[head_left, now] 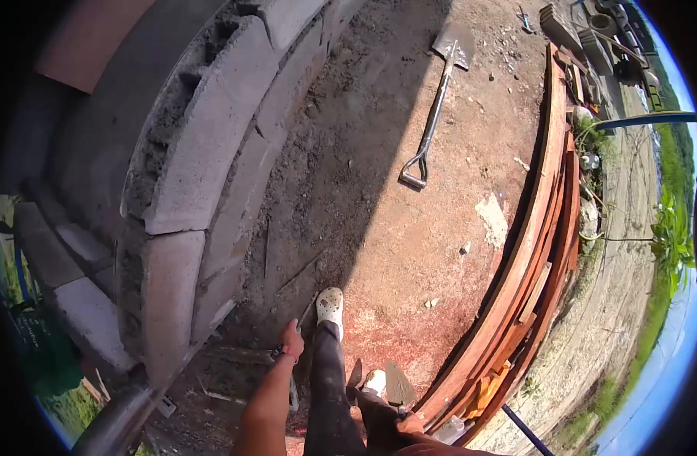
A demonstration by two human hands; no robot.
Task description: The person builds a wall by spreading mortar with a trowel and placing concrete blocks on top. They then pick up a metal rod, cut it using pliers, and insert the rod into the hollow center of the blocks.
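- Left hand [291,339]: the arm hangs straight down beside the left leg, with a band at the wrist. The back of the hand faces the camera and sits low, near the foot of the wall.
- Left fingers: too small to resolve, so it cannot be told whether they are spread or pressed together. A thin pale line runs just above them; what it is cannot be told.
- Right hand [406,419]: it sits at the bottom edge of the frame, forearm bent in across the body.
- Grey pointed metal trowel [398,384]: one. The blade stands directly above the right hand, tip up, beside the right foot. The handle end meets the hand; whether the fingers close on it cannot be told.
- White perforated clogs [330,305]: two, one on each foot, on the reddish dirt floor [409,251].
- Long-handled grey metal shovel [432,114]: one, lying flat, well apart from both hands.
- Grey concrete block wall [204,144]: one, to the left.
- Stack of reddish wooden planks [535,258]: one, to the right.
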